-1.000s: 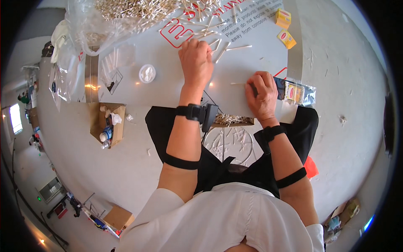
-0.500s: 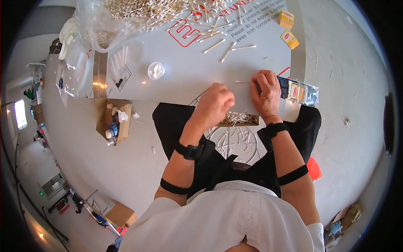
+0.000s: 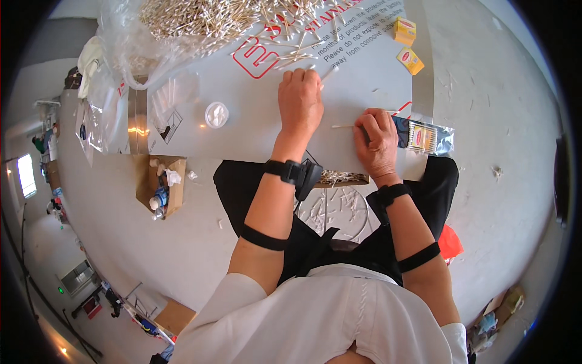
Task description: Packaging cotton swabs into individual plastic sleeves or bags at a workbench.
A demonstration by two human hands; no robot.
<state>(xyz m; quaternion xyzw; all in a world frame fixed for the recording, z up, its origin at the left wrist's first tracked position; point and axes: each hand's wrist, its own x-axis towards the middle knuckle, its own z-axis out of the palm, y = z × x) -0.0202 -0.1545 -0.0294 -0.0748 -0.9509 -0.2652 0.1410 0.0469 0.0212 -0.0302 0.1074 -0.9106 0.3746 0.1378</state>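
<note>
My left hand (image 3: 301, 100) is over the grey sheet-covered table, fingers curled down at a loose cotton swab (image 3: 330, 74); its fingertips are partly hidden. Near the table's front edge my right hand (image 3: 377, 142) is closed, resting on the surface. Out of its left side sticks a cotton swab (image 3: 342, 126); how many it holds is hidden. Just right of it lies a clear packet of cotton swabs (image 3: 422, 136) with a yellow label. A large heap of cotton swabs (image 3: 197, 18) spreads from a clear plastic bag at the far left.
Two small yellow boxes (image 3: 410, 61) are at the far right of the table. A round clear tub (image 3: 216, 114) with white pieces stands left of my hands. Below the front edge is a cardboard box of swabs (image 3: 342, 177). Another cardboard box (image 3: 174, 199) with bottles sits lower left.
My left hand has moved away from the front edge, forward to the loose swabs. My right hand has stayed beside the packet. The whole view has shifted slightly.
</note>
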